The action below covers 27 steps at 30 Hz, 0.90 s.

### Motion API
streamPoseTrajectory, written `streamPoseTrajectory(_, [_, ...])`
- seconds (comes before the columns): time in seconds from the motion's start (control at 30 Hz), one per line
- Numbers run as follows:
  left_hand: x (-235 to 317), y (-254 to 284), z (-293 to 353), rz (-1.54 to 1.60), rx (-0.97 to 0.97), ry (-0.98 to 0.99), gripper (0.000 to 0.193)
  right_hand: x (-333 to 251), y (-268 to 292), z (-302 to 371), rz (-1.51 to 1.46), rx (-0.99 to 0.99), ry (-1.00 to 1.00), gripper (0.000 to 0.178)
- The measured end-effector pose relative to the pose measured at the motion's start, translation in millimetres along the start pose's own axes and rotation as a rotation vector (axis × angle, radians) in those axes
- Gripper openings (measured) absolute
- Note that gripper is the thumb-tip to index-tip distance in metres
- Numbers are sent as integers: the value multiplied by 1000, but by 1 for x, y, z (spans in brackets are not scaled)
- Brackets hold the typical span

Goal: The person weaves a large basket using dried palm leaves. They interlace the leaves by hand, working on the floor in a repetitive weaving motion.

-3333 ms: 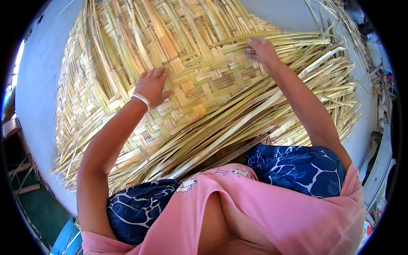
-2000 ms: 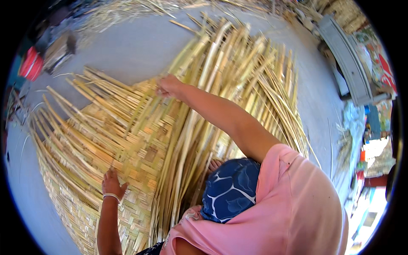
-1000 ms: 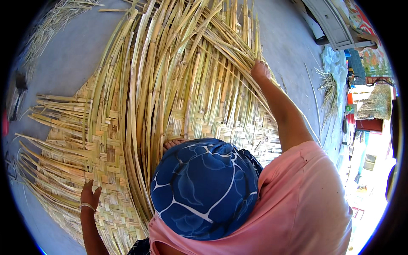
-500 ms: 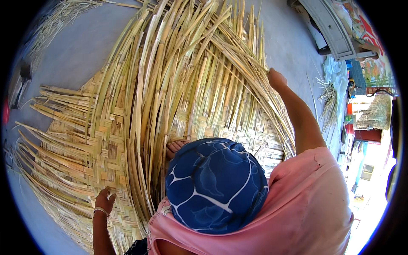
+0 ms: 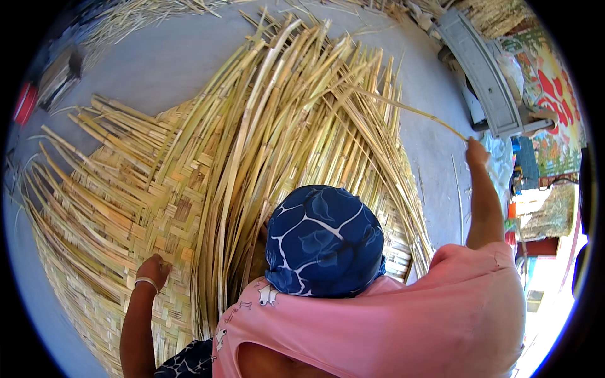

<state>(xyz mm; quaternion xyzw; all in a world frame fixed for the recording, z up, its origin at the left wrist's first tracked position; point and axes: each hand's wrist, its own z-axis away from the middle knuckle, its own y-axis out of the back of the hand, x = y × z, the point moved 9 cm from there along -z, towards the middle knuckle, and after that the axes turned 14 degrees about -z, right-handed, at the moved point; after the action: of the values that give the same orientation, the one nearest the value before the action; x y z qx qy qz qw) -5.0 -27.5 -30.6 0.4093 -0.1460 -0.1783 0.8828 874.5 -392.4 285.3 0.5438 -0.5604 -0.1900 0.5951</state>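
Beyond the mat (image 5: 179, 208), right hand (image 5: 478, 153) now farther out with a strip (image 5: 435, 118)

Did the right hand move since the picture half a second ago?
Yes: the bare right hand has moved rightward, away from the flat yellowish woven mat.

The right hand (image 5: 478, 153) was closed in a pinch, at the end of an arm reaching well out to the person's right. Just behind that grip the right forearm (image 5: 487, 208) ran back toward the shoulder. Well apart, left of the grip and nearer the body, the left hand (image 5: 155, 271) bent its fingers, the left forearm (image 5: 137, 327) trailing behind its wrist.
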Motion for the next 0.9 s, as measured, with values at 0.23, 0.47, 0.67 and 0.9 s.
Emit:
streamPoseTrajectory(0.23, [-1,3,-7,11,-73,-2,34,-54,300,7,63,756,-13,25])
streamPoseTrajectory(0.47, [26,146,14,532,441,-151,40,-324,484,230,-306,1469,1215,23])
streamPoseTrajectory(0.67, [176,273,102,965,595,-604,48,-427,457,416,-404,1364,2185,17])
streamPoseTrajectory(0.9, [150,231,99,671,810,-363,37,-445,459,490,-786,1313,2445,26])
